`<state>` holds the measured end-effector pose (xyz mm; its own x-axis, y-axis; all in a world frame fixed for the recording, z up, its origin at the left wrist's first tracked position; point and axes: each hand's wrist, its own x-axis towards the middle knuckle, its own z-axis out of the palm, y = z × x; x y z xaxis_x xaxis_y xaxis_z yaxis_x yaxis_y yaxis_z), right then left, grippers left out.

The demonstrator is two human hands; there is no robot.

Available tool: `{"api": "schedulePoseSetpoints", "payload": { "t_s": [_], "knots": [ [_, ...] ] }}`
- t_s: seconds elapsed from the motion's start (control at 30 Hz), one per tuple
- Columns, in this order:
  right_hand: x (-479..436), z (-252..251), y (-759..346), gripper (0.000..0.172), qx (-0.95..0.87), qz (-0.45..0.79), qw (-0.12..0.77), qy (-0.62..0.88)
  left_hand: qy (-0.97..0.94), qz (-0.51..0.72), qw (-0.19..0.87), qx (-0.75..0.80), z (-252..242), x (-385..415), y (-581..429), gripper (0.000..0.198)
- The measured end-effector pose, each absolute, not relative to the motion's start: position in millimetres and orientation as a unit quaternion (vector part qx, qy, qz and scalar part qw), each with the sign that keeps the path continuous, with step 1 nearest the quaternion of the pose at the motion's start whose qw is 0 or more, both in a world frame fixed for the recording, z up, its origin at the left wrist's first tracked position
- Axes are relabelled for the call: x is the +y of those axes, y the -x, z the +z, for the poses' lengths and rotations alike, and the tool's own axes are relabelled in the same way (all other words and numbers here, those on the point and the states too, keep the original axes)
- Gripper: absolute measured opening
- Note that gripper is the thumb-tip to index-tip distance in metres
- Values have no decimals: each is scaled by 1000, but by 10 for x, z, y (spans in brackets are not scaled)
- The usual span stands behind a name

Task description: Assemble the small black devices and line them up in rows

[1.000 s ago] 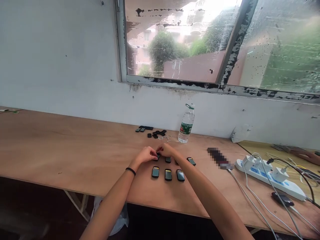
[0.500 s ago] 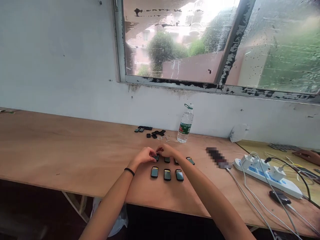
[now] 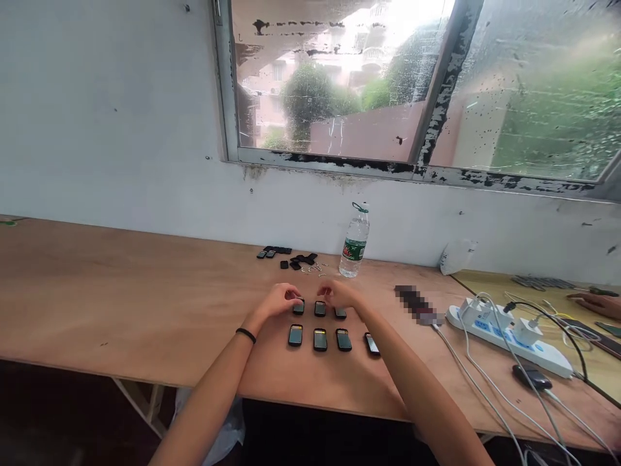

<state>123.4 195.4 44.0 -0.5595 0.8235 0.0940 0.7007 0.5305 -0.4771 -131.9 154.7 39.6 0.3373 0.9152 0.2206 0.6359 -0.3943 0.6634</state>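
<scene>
My left hand (image 3: 280,300) rests on the table with thumb and fingers closed at the top edge of a small black device with a grey screen (image 3: 299,308), the leftmost of the back row. My right hand (image 3: 338,294) hovers just behind a second such device (image 3: 320,309), fingers pinched; what they hold, if anything, is too small to make out. Another device (image 3: 340,313) lies under the right wrist. In front is a row of similar devices, among them one at the left end (image 3: 295,335) and one partly hidden by my right forearm (image 3: 372,344).
Behind my hands lie black pieces (image 3: 304,259) and tiny silvery bits (image 3: 313,268). A water bottle (image 3: 354,249) stands by the wall. To the right are a power strip (image 3: 509,343) with cables, a pixelated object (image 3: 416,304) and another person's hand (image 3: 596,303).
My right hand has moved right, away from the leftmost back device, to behind the second one. My left hand stays at the leftmost device. The view has shifted slightly.
</scene>
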Motion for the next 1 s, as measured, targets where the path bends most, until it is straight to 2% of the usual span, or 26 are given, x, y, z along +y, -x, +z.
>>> {"api": "schedulePoseSetpoints", "payload": {
  "t_s": [0.13, 0.33, 0.43, 1.0],
  "knots": [
    [1819, 344, -1340, 40, -888, 180, 109, 410, -824, 292, 200, 442, 451, 1440, 1087, 22],
    [1736, 273, -1309, 15, -890, 107, 161, 412, -884, 170, 76, 428, 431, 1357, 762, 15],
    [1717, 301, -1326, 15, -885, 108, 164, 423, -878, 153, 37, 452, 413, 1360, 702, 18],
    [1783, 251, -1272, 22, -893, 121, 136, 411, -861, 156, 107, 471, 452, 1358, 800, 12]
  ]
}}
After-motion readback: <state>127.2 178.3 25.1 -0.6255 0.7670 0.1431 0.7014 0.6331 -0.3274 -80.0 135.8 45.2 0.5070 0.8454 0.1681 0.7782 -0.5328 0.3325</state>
